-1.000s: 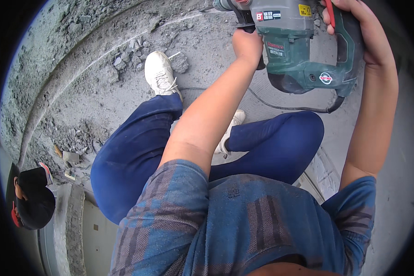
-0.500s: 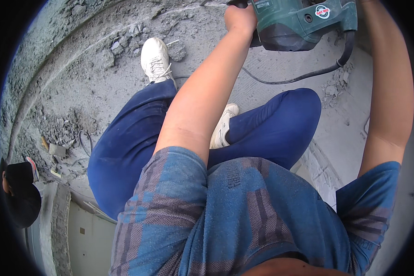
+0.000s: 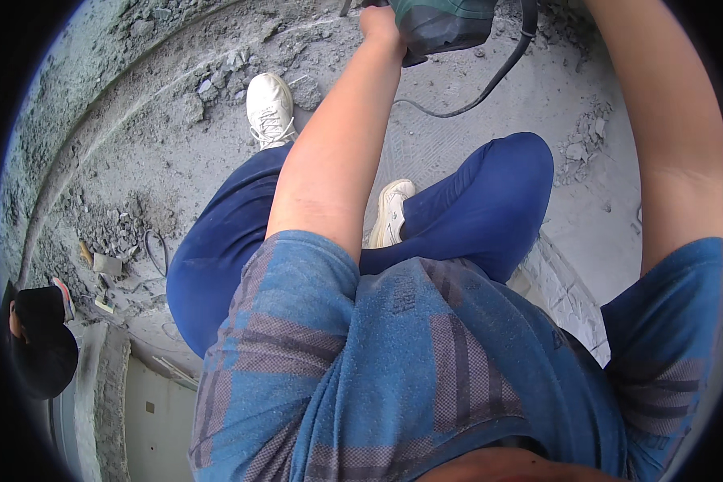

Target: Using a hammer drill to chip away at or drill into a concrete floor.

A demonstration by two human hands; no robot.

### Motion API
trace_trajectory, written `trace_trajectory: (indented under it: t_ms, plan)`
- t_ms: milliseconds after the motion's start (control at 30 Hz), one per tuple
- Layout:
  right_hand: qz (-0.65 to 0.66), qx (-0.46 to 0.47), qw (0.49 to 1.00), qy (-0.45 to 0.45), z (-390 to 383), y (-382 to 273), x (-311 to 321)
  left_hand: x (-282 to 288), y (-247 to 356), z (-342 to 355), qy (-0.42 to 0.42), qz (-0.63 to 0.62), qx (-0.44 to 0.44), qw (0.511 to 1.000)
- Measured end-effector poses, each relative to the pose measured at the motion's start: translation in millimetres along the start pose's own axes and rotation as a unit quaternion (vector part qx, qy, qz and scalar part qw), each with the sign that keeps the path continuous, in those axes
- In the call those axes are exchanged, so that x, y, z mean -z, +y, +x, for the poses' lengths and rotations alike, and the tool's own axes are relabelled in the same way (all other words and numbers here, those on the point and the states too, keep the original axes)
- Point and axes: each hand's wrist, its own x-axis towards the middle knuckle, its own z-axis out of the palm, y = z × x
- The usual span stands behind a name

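A green and black rotary hammer (image 3: 446, 24) is cut off by the top edge, its black cable (image 3: 498, 80) curving down onto the dusty floor. My left hand (image 3: 377, 24) is closed at the tool's left side, where a black handle shows, its fingers partly hidden. My right forearm (image 3: 667, 112) reaches up past the top edge on the right, so that hand is out of view. Below the tool, my legs in blue trousers are bent, with white shoes (image 3: 269, 108) on the grey floor.
Broken concrete (image 3: 209, 88) and a curved groove line the upper left. More rubble (image 3: 582, 140) lies at the right. Tools and offcuts (image 3: 108, 265) lie at the left, beside a dark-clothed person (image 3: 44, 353) and a concrete ledge (image 3: 104, 402).
The rotary hammer has moved up and slightly left, mostly leaving the view. My right hand, earlier on its rear handle, has gone past the top edge. My left hand has risen with the tool.
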Motion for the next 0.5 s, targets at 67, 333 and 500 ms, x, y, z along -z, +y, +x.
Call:
trace_trajectory:
  t_ms: [67,333,500]
  plan:
    - [0.017,-0.016,0.999,-0.027,-5.5,6.7,-0.2,-0.7,-1.3,-8.4,-0.028,-0.015,0.013,0.999]
    - [-0.017,0.074,0.995,0.056,-42.7,50.8,-19.7,10.8,-9.0,-34.3,-0.099,-0.010,0.041,0.994]
    - [-0.150,0.129,0.976,0.085,-118.3,121.7,-47.2,39.5,-36.2,-55.0,-0.128,0.042,0.017,0.991]
